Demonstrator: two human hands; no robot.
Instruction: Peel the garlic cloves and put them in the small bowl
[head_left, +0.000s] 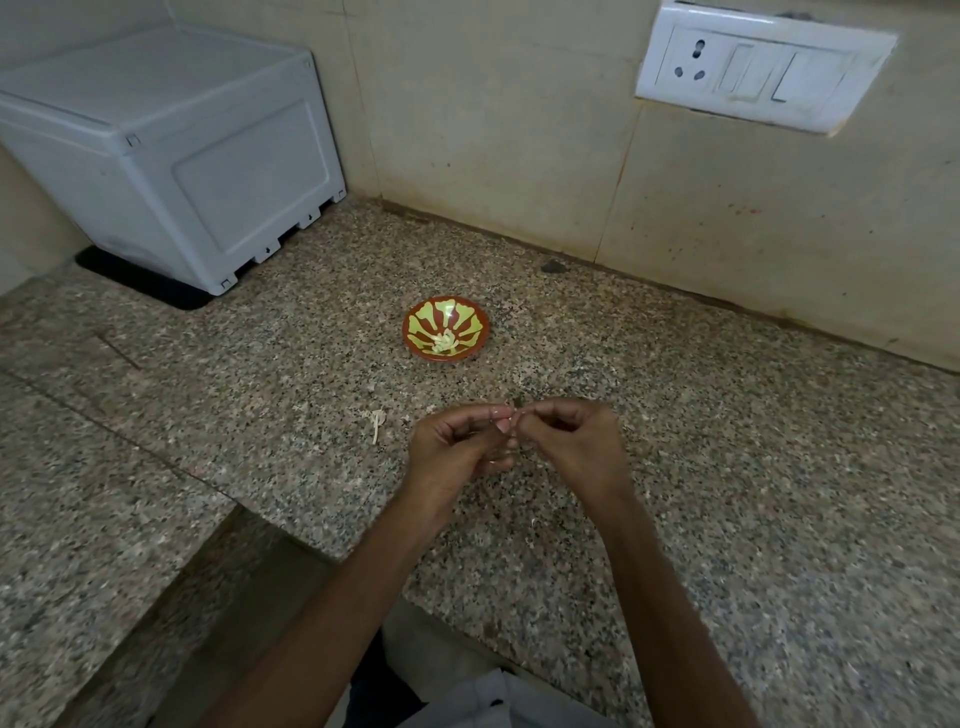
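1. My left hand (457, 449) and right hand (574, 447) meet above the counter (753, 467), both pinching one tiny garlic clove (513, 415), mostly hidden.
2. Beyond them I see the small bowl (413, 325) holding peeled cloves (445, 341).

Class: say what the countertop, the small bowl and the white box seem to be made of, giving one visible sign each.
Countertop: smooth stone, likely granite; speckled grain.
Small bowl: glazed ceramic or painted plastic, cannot tell which; glossy red-and-yellow pattern.
White box: moulded plastic, matte; recessed panels and rounded edges.
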